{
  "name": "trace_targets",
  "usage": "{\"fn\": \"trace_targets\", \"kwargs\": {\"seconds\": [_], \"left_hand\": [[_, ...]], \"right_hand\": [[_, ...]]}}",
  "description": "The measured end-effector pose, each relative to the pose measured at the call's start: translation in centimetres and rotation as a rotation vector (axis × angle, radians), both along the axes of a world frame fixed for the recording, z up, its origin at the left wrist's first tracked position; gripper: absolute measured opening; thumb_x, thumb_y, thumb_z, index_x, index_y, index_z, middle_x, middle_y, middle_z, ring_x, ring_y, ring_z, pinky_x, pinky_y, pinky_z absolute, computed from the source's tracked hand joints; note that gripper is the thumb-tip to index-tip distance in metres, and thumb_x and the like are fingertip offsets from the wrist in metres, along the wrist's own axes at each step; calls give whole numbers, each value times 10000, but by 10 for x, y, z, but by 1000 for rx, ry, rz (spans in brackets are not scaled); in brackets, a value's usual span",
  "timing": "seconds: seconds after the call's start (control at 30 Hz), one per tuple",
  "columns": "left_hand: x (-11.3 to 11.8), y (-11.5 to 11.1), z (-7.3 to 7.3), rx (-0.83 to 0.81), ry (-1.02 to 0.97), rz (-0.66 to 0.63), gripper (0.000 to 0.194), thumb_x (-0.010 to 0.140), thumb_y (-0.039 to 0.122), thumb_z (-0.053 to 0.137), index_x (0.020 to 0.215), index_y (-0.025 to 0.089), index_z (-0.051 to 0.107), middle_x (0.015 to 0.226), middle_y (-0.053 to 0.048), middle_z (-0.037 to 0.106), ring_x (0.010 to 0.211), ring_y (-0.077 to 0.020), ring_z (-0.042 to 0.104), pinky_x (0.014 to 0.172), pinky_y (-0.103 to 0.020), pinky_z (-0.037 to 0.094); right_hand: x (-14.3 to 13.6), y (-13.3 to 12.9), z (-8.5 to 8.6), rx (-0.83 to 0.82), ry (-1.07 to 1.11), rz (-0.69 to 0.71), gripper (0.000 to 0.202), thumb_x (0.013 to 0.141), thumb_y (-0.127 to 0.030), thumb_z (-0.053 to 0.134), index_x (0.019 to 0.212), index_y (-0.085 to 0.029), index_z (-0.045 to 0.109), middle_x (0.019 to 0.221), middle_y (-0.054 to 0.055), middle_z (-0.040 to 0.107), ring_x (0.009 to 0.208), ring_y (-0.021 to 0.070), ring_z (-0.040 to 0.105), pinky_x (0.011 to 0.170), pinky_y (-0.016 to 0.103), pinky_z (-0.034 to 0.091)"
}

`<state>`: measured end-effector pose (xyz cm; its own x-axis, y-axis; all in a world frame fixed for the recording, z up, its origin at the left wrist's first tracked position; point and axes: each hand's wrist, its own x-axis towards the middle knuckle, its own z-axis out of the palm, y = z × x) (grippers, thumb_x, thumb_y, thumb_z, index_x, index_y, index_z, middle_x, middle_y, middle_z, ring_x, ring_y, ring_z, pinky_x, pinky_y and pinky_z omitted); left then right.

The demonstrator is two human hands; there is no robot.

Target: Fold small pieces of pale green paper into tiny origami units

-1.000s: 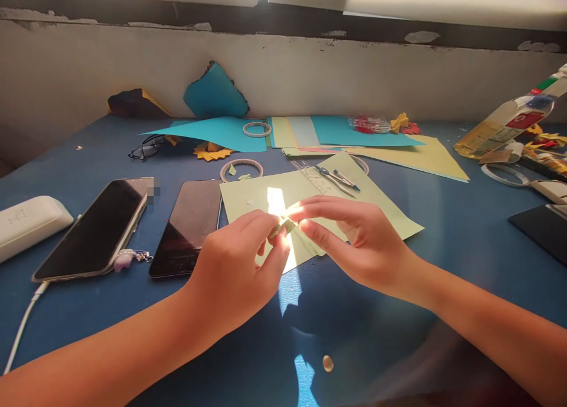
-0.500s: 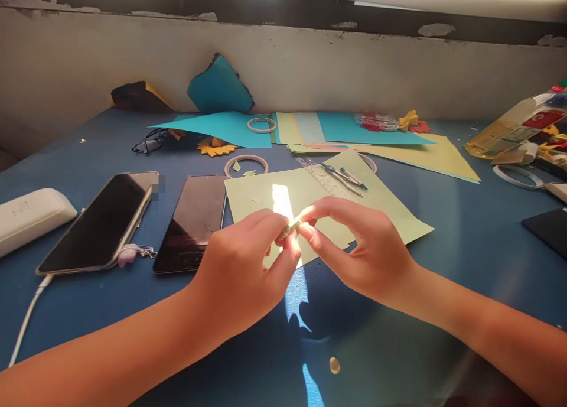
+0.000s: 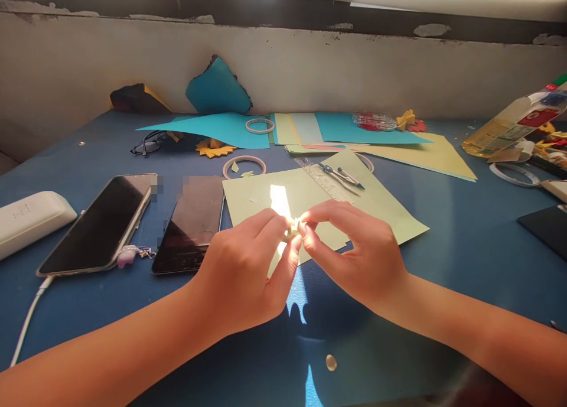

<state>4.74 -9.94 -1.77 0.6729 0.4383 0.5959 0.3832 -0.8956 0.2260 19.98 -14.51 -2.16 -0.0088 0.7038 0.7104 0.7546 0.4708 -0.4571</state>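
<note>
clock set on the hands, noon at the wall. nearest: a round gold-toned disc on the blue table, five o'clock. at centre, small green paper piece, held above the pale green sheet. left hand: thumb and fingers pinched nearly closed on it. right hand: thumb and forefinger narrowly pinched at its other side. piece partly hidden by fingers and glare; folds unreadable. two dark phones at nine. compass by a clear ruler, two o'clock. brown tape roll, ten to eleven, green scraps in its ring. farther, tilted bottle at two; scorched-edge blue paper against the wall, eleven.
</note>
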Motion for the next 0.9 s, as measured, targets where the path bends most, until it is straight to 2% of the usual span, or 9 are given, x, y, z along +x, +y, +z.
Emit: {"fn": "trace_targets", "kwargs": {"seconds": [0.23, 0.33, 0.4, 0.5, 0.6, 0.77, 0.9], "left_hand": [[-2, 2, 4, -34, -5, -48, 127, 797, 154, 457, 829, 71, 548, 632, -28, 470, 534, -124, 416, 455, -254, 371], [-3, 3, 4, -50, -4, -61, 133, 802, 168, 457, 833, 75, 546, 627, -25, 465, 536, -125, 419, 454, -254, 365], [-3, 3, 4, -63, -9, -52, 115, 792, 157, 468, 844, 87, 543, 638, -15, 475, 486, -98, 363, 426, -243, 329], [-4, 3, 5, -109, -49, -53, 183, 761, 141, 495, 937, 103, 525, 704, -13, 518, 470, -77, 356, 416, -230, 322], [-4, 2, 8, -233, -89, -38, 169, 762, 150, 498, 930, 138, 514, 713, -4, 529, 522, -82, 438, 414, -200, 348], [-3, 1, 11, -495, -46, -37, 25, 780, 175, 486, 793, 170, 507, 694, 19, 514, 436, -47, 354, 359, -179, 314], [-1, 2, 17, -661, -103, -35, 156, 814, 212, 439, 678, 170, 500, 587, 27, 453, 483, -73, 384, 379, -184, 335]], "right_hand": [[1, -1, 3, -38, 54, -17, 92, 724, -73, 538, 726, -161, 564, 642, -2, 622, 603, 94, 575, 603, 232, 466], [1, -1, 5, -99, 104, -11, 90, 730, -83, 535, 725, -165, 571, 645, -12, 620, 602, 87, 565, 597, 220, 460], [2, -2, 7, -147, 139, 1, 77, 734, -95, 539, 719, -160, 578, 642, -12, 617, 598, 82, 560, 591, 209, 454], [2, -2, 10, -232, 202, 15, 64, 744, -124, 542, 711, -158, 585, 646, -14, 613, 603, 81, 556, 582, 202, 446], [3, -3, 13, -360, 264, 40, 82, 757, -151, 532, 705, -166, 593, 653, -14, 610, 627, 93, 561, 590, 211, 447], [3, -4, 15, -455, 308, 61, 96, 754, -151, 526, 695, -172, 599, 653, -12, 614, 637, 108, 566, 613, 235, 455], [4, -4, 18, -479, 338, 73, 96, 752, -153, 536, 682, -174, 598, 646, -15, 609, 640, 107, 561, 617, 234, 452]]}}
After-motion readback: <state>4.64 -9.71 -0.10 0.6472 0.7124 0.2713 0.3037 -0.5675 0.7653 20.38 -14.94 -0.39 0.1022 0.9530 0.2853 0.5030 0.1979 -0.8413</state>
